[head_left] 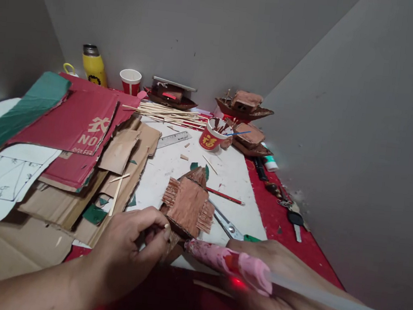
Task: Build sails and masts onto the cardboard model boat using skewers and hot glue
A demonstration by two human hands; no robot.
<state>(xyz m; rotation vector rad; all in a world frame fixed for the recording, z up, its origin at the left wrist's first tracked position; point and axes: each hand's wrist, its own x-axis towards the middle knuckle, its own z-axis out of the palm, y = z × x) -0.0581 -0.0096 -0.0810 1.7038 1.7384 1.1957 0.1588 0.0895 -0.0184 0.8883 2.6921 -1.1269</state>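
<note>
Both hands' fingers (154, 215) clamp — left hand (121, 245) on pale sliver (167, 226), right hand (273, 258) on pink glue gun (215, 258)

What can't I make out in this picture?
All in the head view:
Part of the brown model boat's near end, behind the left hand and pink glue gun.
What, if anything, the left hand pinches: too small.
Most right hand fingertips, behind the gun.
Part of the scissors' handles, behind the right hand.
The drawing sheet's left side, cut off by the picture edge.
</note>
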